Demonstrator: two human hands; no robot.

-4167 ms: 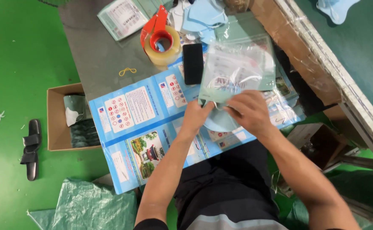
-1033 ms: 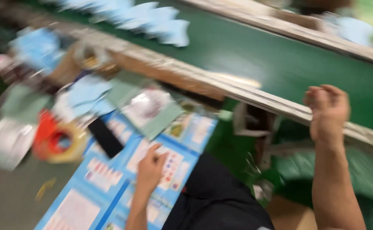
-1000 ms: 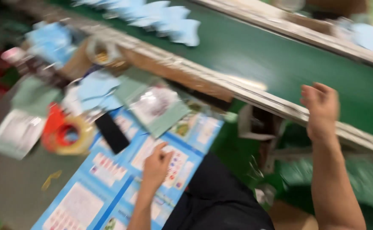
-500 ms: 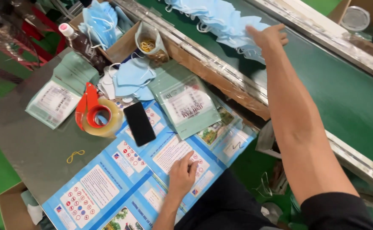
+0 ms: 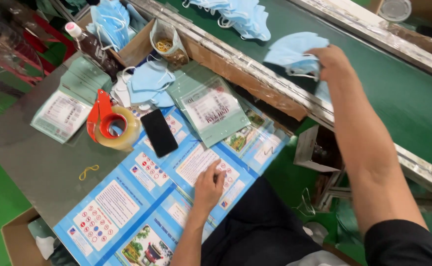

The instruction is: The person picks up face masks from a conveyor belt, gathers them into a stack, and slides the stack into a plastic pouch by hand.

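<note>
Head view, right hand: the right hand (image 5: 330, 61) reaches out over the green conveyor belt (image 5: 413, 106), fingers curled shut around a bunch of pale blue pleated face masks (image 5: 291, 54).
Head view, masks in the grip: they fan out to the left of the knuckles, ear loops dangling just under the fingers, above the belt.
Head view, beyond the right hand: a loose heap of the same blue face masks (image 5: 238, 15) lies further up the belt, apart from the hand.
Head view, left hand: the left hand (image 5: 209, 184) rests palm-down, fingers loosely together, pinching nothing, on a blue printed paper sheet (image 5: 152, 197) covering the grey table (image 5: 33, 157).
Head view, ahead of the left hand: a clear flat packaging bag with a green and white printed card (image 5: 208, 111).
Head view, up and left of the left hand: a black phone (image 5: 159, 132), then a red tape dispenser with a roll of clear tape (image 5: 111, 125).
</note>
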